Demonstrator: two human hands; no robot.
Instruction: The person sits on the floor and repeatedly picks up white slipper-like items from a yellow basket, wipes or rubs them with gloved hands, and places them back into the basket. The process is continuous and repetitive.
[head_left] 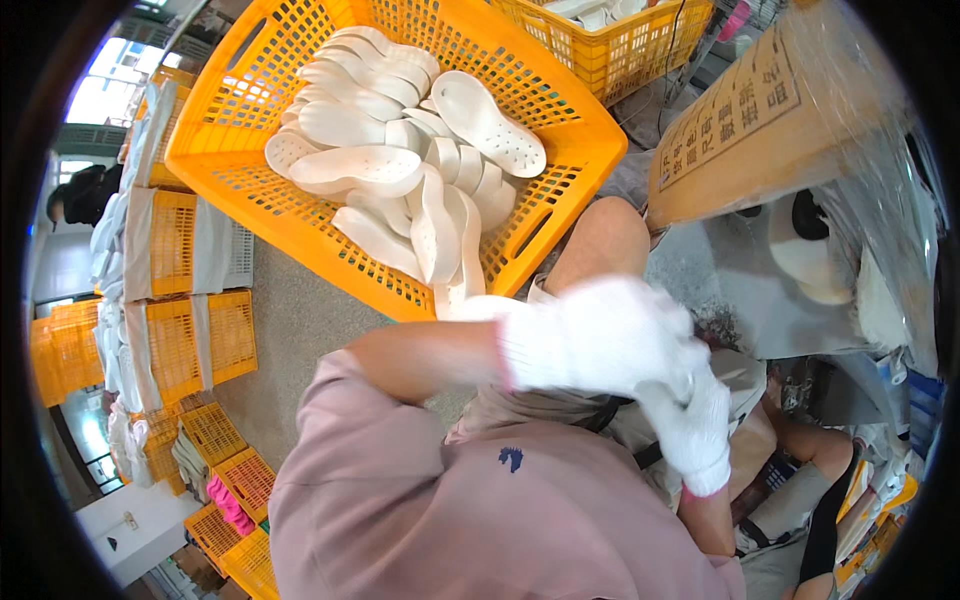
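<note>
My left hand (pixel 605 338) and my right hand (pixel 692 428), both in white knit gloves, meet in front of my lap. The left glove is blurred, with its fingers bent in against the right hand. My right hand's fingers curl up toward it. What lies between them, if anything, is hidden. Beyond my left forearm stands a tilted orange-yellow basket (pixel 290 245) with perforated walls. White shoe soles (pixel 360 170) with small holes are heaped in it. One sole (pixel 488 122) lies on top at the right. Some soles rest by the near corner, partly behind my left wrist.
A cardboard box (pixel 735 115) and clear plastic wrap (pixel 880 90) stand at the right. My bare knee (pixel 605 245) is beside the basket. Another yellow basket (pixel 620 50) is behind. Stacked orange crates (pixel 175 345) line the left, with pink items (pixel 230 505) below.
</note>
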